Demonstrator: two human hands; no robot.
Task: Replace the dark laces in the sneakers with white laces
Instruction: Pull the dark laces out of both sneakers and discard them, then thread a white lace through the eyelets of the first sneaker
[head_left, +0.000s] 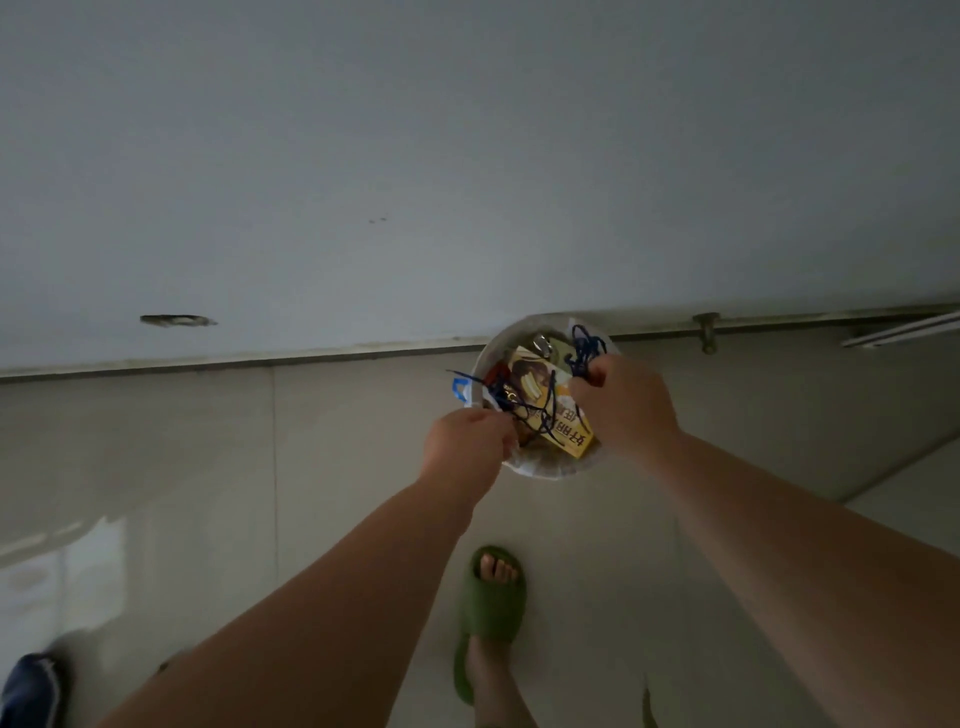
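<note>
Both my arms reach out over a round white waste bin (545, 470) that stands on the floor against the wall. My right hand (621, 402) grips a bunched dark blue lace (586, 349) above the bin's far right rim. My left hand (467, 441) pinches another dark blue lace (540, 413) at the bin's near left rim; its strands trail across the rubbish and out past the left rim. No sneakers and no white laces are in view.
The bin holds a yellow snack box (563, 423) and other wrappers. My foot in a green slipper (491, 608) stands on the pale tiled floor below the bin. A door stop (707, 332) juts from the skirting at right. A dark blue object (31, 693) lies at bottom left.
</note>
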